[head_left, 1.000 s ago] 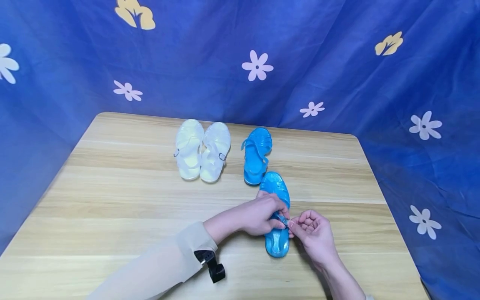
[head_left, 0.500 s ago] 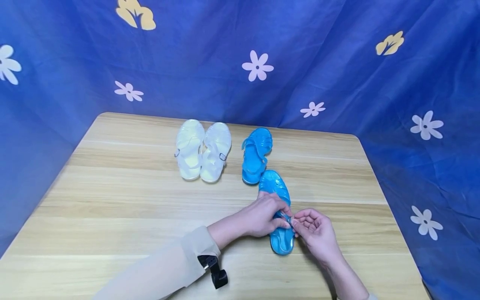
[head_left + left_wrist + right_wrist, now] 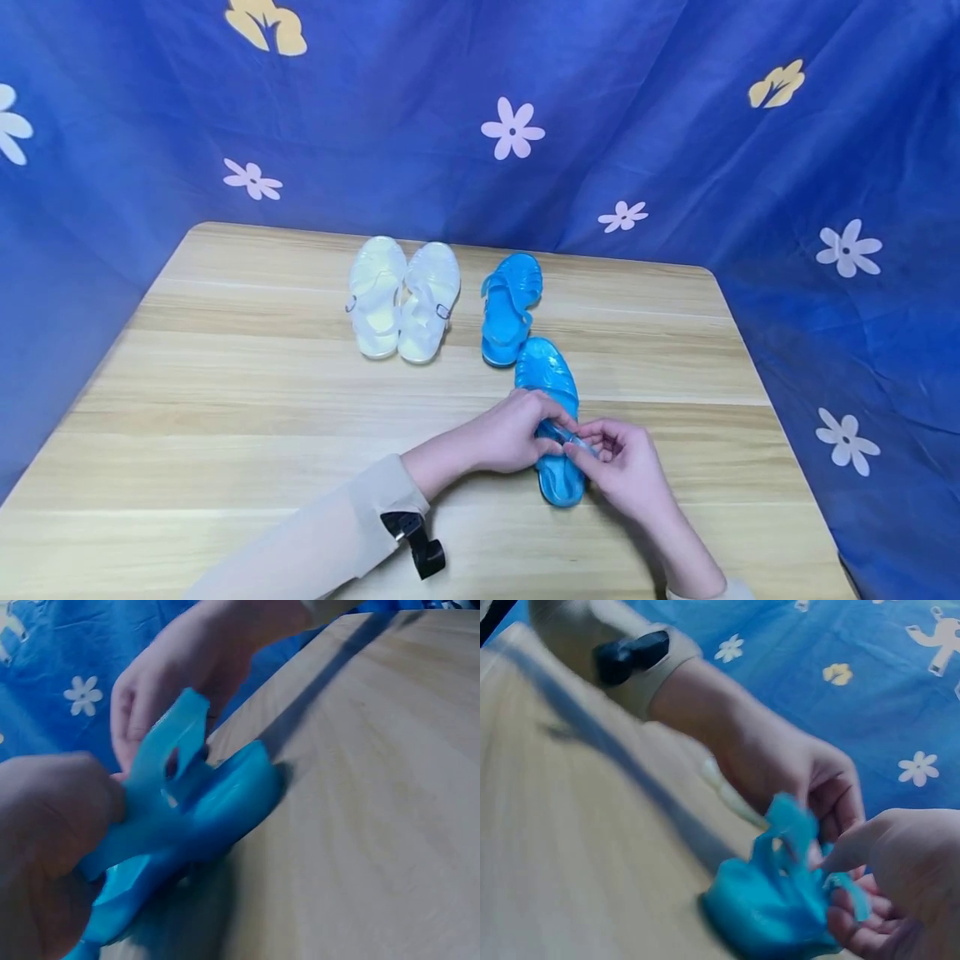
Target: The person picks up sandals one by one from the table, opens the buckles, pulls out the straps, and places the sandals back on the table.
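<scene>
A glossy blue jelly sandal (image 3: 544, 363) lies on the table with its toe pointing away. My left hand (image 3: 512, 432) reaches over it from the left, holding the ankle strap between thumb and fingers. From the right, my right hand (image 3: 632, 471) pinches the strap near its buckle side, fingertips close to the left hand's. In the right wrist view a loose blue strap end (image 3: 861, 901) sticks out by the right fingers. The heel part (image 3: 244, 787) shows in the left wrist view. My fingers hide most of the buckle.
Just beyond the held sandal's toe lies a second blue sandal (image 3: 507, 310). To its left, a white sandal (image 3: 375, 296) and another white sandal (image 3: 431, 287) stand side by side. A blue flowered curtain (image 3: 405, 125) hangs behind the wooden table (image 3: 247, 400).
The sandal's heel has swung slightly right, its toe a little farther away. My right fingertips have moved in slightly over the strap, and a strap piece now shows between them.
</scene>
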The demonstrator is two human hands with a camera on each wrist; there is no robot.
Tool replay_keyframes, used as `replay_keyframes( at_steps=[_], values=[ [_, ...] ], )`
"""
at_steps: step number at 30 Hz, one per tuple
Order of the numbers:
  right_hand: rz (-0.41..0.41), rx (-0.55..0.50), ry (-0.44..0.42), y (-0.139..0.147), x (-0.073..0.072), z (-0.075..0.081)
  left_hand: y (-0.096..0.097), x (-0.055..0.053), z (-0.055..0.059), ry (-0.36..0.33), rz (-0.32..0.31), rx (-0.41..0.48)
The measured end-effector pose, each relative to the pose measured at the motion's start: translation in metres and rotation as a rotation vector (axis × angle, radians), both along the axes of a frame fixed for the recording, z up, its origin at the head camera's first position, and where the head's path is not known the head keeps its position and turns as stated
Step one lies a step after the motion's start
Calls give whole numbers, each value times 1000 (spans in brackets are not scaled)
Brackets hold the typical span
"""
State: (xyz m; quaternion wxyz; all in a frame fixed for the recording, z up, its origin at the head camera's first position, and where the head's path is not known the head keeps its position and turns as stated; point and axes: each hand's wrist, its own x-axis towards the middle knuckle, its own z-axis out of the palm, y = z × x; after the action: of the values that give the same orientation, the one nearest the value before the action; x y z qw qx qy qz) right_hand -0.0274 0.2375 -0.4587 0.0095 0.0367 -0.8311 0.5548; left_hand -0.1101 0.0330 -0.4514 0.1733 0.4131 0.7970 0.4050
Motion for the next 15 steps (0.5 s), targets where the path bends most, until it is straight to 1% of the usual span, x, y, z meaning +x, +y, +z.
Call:
replay_keyframes(
  at_steps=[2,4,6,8,10,12,15],
  values=[
    [-3,67,127,-1,1,-6,-4,-2,1,-26,-21,-7],
    [-13,123,252,-2,1,-13,-6,-4,2,-35,-39,-11],
    [-24,150,344,-2,1,-18,-6,-4,3,-31,-50,-21],
    [-32,153,390,-2,1,-21,-5,-4,3,-2,-52,-41],
    [-37,161,416,-2,3,-22,-4,-3,4,34,-48,-72],
    [-36,169,429,-1,4,-22,-2,-3,4,64,-38,-100],
    [-25,166,422,-1,5,-22,0,-3,4,110,-37,-154]
  ],
)
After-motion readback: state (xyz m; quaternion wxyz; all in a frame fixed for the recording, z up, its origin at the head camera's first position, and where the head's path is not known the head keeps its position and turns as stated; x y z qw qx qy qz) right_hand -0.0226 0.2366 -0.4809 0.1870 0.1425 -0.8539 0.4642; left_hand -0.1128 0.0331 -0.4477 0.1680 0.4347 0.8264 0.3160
